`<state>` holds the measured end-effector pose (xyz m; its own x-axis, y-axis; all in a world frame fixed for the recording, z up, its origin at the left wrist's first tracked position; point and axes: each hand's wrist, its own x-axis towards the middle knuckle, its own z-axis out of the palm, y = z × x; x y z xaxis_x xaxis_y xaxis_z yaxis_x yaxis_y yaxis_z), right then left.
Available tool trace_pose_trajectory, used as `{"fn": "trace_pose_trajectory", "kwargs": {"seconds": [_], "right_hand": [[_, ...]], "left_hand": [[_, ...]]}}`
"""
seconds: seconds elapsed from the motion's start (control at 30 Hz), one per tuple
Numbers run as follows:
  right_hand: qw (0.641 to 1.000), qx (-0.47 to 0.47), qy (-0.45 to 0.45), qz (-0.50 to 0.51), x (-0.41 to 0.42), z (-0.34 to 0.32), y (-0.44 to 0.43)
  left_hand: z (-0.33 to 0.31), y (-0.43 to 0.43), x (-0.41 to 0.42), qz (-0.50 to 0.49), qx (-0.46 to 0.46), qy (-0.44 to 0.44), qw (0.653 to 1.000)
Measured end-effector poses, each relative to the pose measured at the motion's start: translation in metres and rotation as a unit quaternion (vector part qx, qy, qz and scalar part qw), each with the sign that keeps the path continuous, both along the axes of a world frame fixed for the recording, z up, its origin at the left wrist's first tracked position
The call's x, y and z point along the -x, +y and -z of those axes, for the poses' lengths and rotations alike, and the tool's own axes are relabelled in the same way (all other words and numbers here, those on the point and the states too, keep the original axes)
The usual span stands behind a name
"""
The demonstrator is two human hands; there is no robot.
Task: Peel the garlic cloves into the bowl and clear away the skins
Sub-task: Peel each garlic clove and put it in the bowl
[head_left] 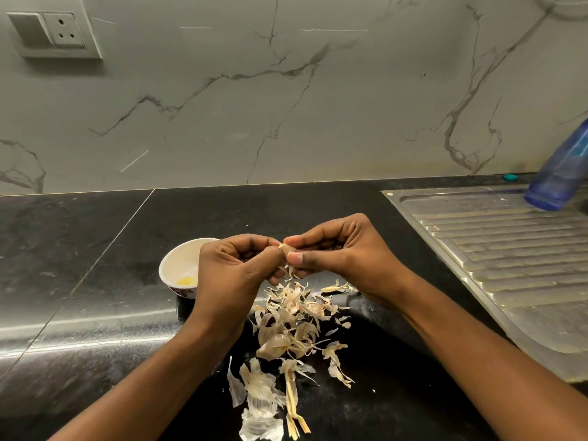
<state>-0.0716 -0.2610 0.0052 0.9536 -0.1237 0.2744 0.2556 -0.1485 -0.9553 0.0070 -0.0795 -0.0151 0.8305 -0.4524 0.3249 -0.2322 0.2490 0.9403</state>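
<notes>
Both hands are meeting just right of the bowl (179,261), above the black counter (79,281). The left hand (235,268) and the right hand (337,256) are pinching one garlic clove (286,248) between thumbs and fingertips, with the other fingers curling in. A strip of skin is hanging from the clove. The left hand is covering the bowl's right rim. Something pale yellow is lying in the bowl's bottom. Loose skins (292,323) are lying in a scattered pile on the counter, right of the bowl and nearer the person. Far right of the bowl, a blue bottle (563,173) is standing on the steel draining board (509,256).
</notes>
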Motion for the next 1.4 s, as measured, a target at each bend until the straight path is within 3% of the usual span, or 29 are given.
{"fn": "trace_pose_trajectory", "kwargs": {"seconds": [0.37,0.7,0.93,1.4], "right_hand": [[0.985,-0.152,0.061,-0.058,-0.003,0.002,-0.007],[0.984,-0.173,0.001,-0.044,-0.001,-0.001,-0.024],[0.995,-0.100,0.009,-0.013,-0.001,-0.001,-0.022],[0.996,-0.063,0.015,-0.056,0.000,0.001,-0.025]], "left_hand": [[-0.005,0.000,-0.004,0.030,0.003,0.050,0.998],[-0.007,0.001,-0.005,0.025,0.001,0.042,0.999],[-0.006,-0.001,-0.003,0.029,-0.036,0.024,0.999],[-0.006,0.001,-0.003,0.027,-0.070,0.039,0.996]]}}
